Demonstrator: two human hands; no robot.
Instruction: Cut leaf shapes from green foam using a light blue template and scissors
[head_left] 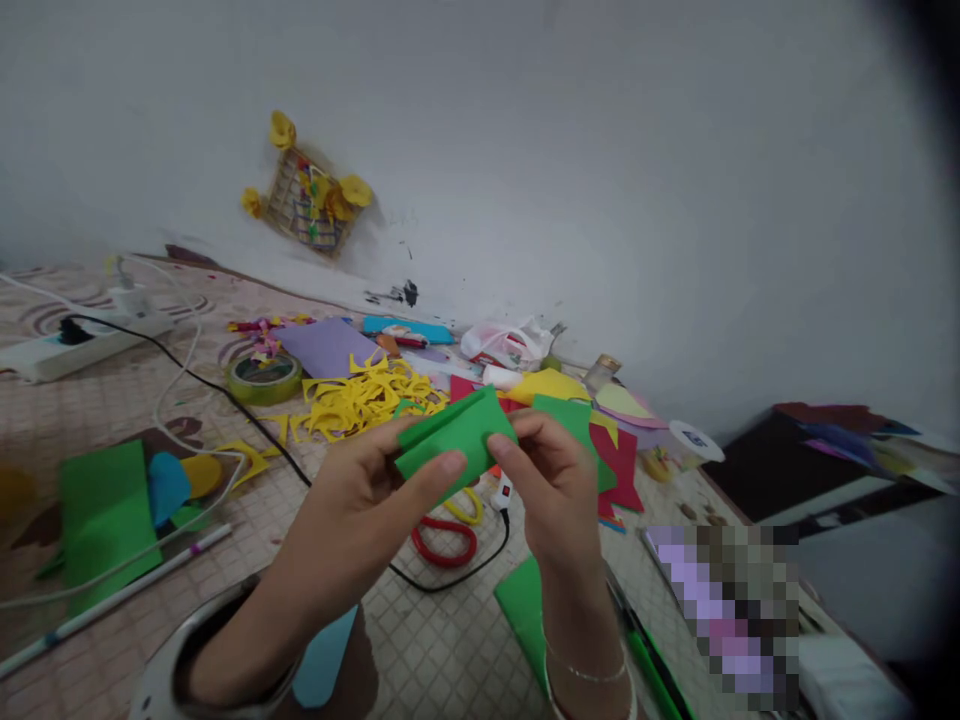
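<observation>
On surface (435, 640), noted yellow scraps (367, 400) heaped beyond left hand (367, 485), tape (262, 390) left of scraps, black cord (450, 588) passing behind left hand. Saw red loop (448, 561) left of right hand (551, 475), perhaps a handle; too blurred to confirm. Found green paper (454, 445) folded, raised above surface, between both hands. Read long axis as running left to right, with right end higher. Recorded fingers (450, 464) as pinching paper from both ends.

A bright-green piece of paper (455, 434) is folded over into layers, its upper edges slightly parted, and is held above the table (442, 650) at a slant, the right end higher.
</observation>
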